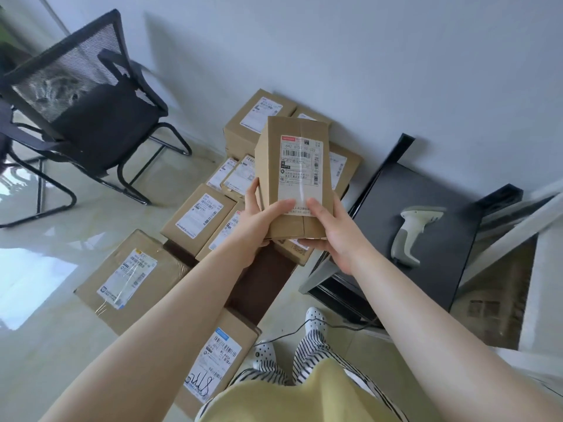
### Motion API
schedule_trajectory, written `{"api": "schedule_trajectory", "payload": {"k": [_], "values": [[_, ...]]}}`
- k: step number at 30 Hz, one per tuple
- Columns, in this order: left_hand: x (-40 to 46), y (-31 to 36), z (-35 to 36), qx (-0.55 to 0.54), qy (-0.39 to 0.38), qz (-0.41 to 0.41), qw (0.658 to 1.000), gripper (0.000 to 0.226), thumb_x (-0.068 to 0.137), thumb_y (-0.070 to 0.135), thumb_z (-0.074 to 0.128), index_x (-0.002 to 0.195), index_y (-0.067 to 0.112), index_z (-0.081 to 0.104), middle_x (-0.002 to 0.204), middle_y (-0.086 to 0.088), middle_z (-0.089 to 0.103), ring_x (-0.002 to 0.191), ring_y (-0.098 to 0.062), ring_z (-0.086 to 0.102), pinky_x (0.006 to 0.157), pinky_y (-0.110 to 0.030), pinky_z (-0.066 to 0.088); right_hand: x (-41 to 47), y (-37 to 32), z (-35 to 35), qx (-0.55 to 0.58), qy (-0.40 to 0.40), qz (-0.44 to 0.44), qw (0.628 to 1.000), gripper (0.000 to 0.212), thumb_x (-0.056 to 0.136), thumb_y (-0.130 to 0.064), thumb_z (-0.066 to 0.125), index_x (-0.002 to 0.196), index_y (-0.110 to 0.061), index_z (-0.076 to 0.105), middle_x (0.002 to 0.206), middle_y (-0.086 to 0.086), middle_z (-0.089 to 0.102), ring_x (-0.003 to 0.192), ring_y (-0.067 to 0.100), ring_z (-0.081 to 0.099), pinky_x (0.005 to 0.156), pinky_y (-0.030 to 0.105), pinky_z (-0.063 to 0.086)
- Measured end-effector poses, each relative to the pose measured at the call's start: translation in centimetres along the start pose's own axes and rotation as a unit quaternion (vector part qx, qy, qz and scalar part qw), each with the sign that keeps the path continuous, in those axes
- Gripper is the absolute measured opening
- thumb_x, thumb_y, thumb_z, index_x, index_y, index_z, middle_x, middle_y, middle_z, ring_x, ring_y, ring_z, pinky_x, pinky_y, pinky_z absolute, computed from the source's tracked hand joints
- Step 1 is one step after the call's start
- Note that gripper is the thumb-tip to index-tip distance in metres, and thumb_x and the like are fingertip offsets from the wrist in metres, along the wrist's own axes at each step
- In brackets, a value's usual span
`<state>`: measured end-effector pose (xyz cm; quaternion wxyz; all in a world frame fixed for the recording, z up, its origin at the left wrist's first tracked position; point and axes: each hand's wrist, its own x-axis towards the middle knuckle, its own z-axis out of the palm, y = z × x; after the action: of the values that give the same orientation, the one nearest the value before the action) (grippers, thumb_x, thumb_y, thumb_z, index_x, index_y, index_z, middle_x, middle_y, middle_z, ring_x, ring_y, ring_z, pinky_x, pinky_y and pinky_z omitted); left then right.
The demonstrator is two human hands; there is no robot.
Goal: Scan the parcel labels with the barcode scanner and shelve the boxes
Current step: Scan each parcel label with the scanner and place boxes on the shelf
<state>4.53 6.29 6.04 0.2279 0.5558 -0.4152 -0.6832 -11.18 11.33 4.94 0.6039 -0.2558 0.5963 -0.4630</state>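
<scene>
Brown cardboard box (292,178) sits up in both my hands, label facing me. Left hand (259,217) and right hand (329,226) curl their fingers round its bottom end. It looks light and stiff. The scanner (411,236) lies on the black table (426,193) at three o'clock.

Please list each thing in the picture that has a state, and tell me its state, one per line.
held box: lifted, taped closed, label facing the camera
left hand: grips the box's lower left
right hand: grips the box's lower right
barcode scanner: lying unheld on the black table
floor boxes: closed, labels up
black chair: unoccupied
</scene>
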Motion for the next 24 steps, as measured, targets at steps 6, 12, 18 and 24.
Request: {"api": "schedule_trajectory", "payload": {"k": [6, 12, 18, 24], "values": [[2.5, 1.4, 3.4, 0.018, 0.008, -0.005, 1.000, 0.115, 0.049, 0.062, 0.078, 0.150, 0.056, 0.023, 0.130, 0.011, 0.062, 0.113, -0.021, 0.067, 0.092, -0.049, 0.058, 2.2, -1.4, -3.9, -0.099, 0.019, -0.013, 0.995, 0.063, 0.094, -0.054, 0.058, 0.148, -0.037, 0.033, 0.130, -0.009, 0.060, 0.108, 0.009, 0.063, 0.079, 0.031, 0.058], [4.8, 1.3, 5.3, 0.009, 0.040, -0.035, 0.999, 0.117, 0.050, 0.061, 0.078, 0.152, 0.055, 0.020, 0.132, 0.007, 0.063, 0.112, -0.021, 0.068, 0.091, -0.047, 0.058, 4.4, 0.9, -11.7, -0.192, 0.351, -0.074, 0.913, 0.049, 0.092, -0.044, 0.065, 0.131, -0.020, 0.050, 0.108, -0.004, 0.057, 0.101, 0.015, 0.057, 0.084, 0.026, 0.045], [5.6, -0.3, 5.3, 0.002, 0.063, -0.054, 0.997, 0.100, 0.065, 0.051, 0.074, 0.151, 0.053, 0.024, 0.132, 0.008, 0.063, 0.111, -0.021, 0.068, 0.089, -0.047, 0.057, 6.0, 5.3, -17.4, -0.252, 0.501, 0.098, 0.822, 0.070, 0.080, -0.037, 0.080, 0.130, -0.005, 0.043, 0.136, 0.021, 0.046, 0.125, 0.043, 0.044, 0.099, 0.049, 0.039], [5.4, -1.2, 4.5, 0.007, 0.065, -0.062, 0.996, 0.111, 0.052, 0.061, 0.077, 0.149, 0.057, 0.025, 0.132, 0.012, 0.062, 0.116, -0.021, 0.066, 0.102, -0.059, 0.050, 6.7, 7.2, -18.3, -0.215, 0.469, 0.130, 0.847, 0.065, 0.083, -0.025, 0.079, 0.127, -0.005, 0.036, 0.133, 0.022, 0.051, 0.117, 0.043, 0.055, 0.092, 0.048, 0.045]]}}
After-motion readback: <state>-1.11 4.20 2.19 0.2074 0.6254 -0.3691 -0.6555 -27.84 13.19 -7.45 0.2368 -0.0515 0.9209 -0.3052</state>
